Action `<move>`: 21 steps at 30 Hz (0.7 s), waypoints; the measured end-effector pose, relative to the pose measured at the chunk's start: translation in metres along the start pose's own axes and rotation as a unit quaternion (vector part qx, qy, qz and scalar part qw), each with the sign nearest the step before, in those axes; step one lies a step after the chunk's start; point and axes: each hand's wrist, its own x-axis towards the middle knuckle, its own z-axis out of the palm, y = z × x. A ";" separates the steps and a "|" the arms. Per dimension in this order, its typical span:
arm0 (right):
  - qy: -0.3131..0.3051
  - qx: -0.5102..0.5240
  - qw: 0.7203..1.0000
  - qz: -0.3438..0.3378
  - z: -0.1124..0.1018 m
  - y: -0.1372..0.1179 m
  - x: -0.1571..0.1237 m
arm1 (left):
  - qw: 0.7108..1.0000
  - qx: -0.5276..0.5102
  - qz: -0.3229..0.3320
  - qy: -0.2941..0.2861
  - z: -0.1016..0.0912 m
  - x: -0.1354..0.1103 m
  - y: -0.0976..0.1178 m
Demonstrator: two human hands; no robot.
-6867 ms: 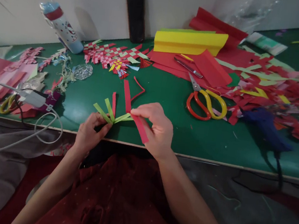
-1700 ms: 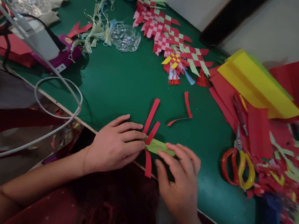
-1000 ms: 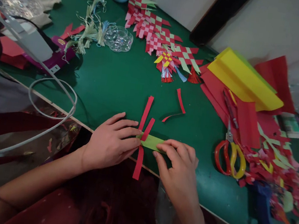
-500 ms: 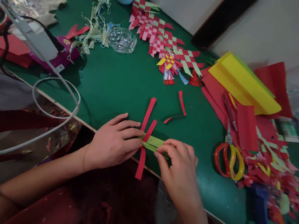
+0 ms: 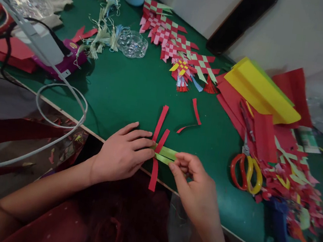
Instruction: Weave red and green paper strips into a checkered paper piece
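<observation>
Via head cam, I'm seeing a green table (image 5: 123,92) filling most of the view. L hand (image 5: 123,153) is lying palm down at its near edge, fingers slightly apart, tips resting where red strips (image 5: 160,123) are crossing green strips (image 5: 169,153); its thumb is hidden, so I can't tell if it's gripping underneath. R hand (image 5: 197,189) is pinching the other ends of the green strips btwn thumb & fingers. Scissors (image 5: 245,149) are lying farther right, apart from it. The green strips are running side by side btwn both hands, w/ a thin gap showing; one red strip is reaching over the table edge. A bent loose strip (image 5: 196,111) is lying nearby. To do this well, I'd be pinning the crossing firmly & pulling the green pair gently, flat, w/o twisting or creasing.
</observation>
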 end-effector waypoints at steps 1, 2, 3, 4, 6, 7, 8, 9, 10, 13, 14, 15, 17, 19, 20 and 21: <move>0.000 0.047 0.998 0.031 0.001 -0.001 0.002 | 1.000 -0.001 0.000 -0.002 0.000 0.000 0.000; -0.004 0.092 0.994 0.054 0.001 -0.003 0.004 | 1.000 -0.002 -0.001 -0.004 -0.001 0.001 0.000; -0.010 0.132 0.989 0.068 0.002 -0.005 0.006 | 1.000 -0.002 -0.003 -0.004 -0.001 0.001 0.001; -0.016 0.164 0.983 0.076 0.002 -0.008 0.009 | 1.000 -0.002 -0.006 -0.003 -0.001 0.002 0.001; -0.029 0.208 0.974 0.079 0.002 -0.015 0.015 | 1.000 0.001 -0.014 0.002 -0.001 0.003 0.002; -0.037 0.223 0.971 0.076 0.002 -0.018 0.017 | 1.000 0.002 -0.019 0.005 -0.001 0.003 0.003; -0.046 0.237 0.968 0.072 0.002 -0.022 0.020 | 1.000 0.002 -0.023 0.008 0.000 0.004 0.003; -0.056 0.250 0.964 0.066 0.002 -0.025 0.022 | 1.000 0.001 -0.026 0.009 0.000 0.004 0.003; -0.065 0.263 0.961 0.059 0.002 -0.027 0.024 | 1.000 -0.001 -0.027 0.008 0.000 0.004 0.003; -0.083 0.286 0.954 0.028 0.003 -0.033 0.026 | 1.000 -0.007 -0.024 0.008 0.001 0.003 0.003; -0.089 0.289 0.953 0.019 0.003 -0.034 0.027 | 1.000 -0.008 -0.023 0.011 0.001 0.003 0.003; -0.096 0.292 0.952 0.012 0.004 -0.034 0.026 | 1.000 -0.008 -0.023 0.016 0.000 0.004 0.003; -0.115 0.296 0.948 0.004 0.005 -0.034 0.025 | 0.999 -0.008 -0.026 0.025 0.000 0.005 0.003; -0.125 0.296 0.947 -0.003 0.005 -0.032 0.023 | 0.999 -0.007 -0.032 0.030 -0.001 0.006 0.004; -0.117 0.291 0.949 -0.010 0.004 -0.030 0.021 | 0.999 -0.006 -0.036 0.030 -0.001 0.006 0.004; -0.100 0.281 0.954 -0.017 0.002 -0.027 0.020 | 0.999 -0.005 -0.038 0.029 -0.001 0.007 0.005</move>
